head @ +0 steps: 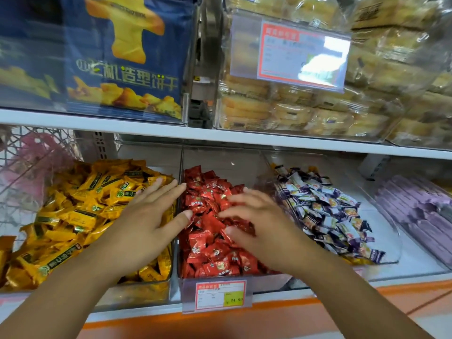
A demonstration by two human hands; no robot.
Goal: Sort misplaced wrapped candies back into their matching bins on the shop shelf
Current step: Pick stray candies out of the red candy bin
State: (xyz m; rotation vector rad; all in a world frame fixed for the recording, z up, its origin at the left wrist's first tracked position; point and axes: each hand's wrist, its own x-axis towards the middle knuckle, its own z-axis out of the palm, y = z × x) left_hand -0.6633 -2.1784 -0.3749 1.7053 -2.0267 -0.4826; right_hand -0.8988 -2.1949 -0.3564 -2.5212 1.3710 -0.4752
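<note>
My left hand (pixel 146 216) lies flat and wide, fingers straight and spread. It holds nothing. Its fingers rest on the right edge of the yellow candies (pixel 73 211), and its thumb reaches over the divider onto the red candies (pixel 210 250). My right hand (pixel 259 223) is also spread, fingers a little bent and pointing left. It rests on top of the red pile, with nothing pinched that I can see. The two hands are near each other but apart, with red wrappers showing between them.

The red candies fill the middle bin (pixel 276 281), a clear box with a price tag (pixel 220 296) clipped to its near face. The yellow candies heap up in the left bin (pixel 137 294), and some spill over its left side. In the right bin (pixel 393 241), which has a curved clear front, lie the purple-and-white candies (pixel 330 211). Farther right sits a stack of pale purple packs (pixel 415 216). At the far left, something pink shows behind a wire mesh (pixel 24 155).

Above the bins runs a white shelf board (pixel 244 139). On it, to the left, stands a blue biscuit bag (pixel 127 69). To the right are clear boxes of wrapped cakes (pixel 293 113), carrying a red-framed price label (pixel 300 52).
</note>
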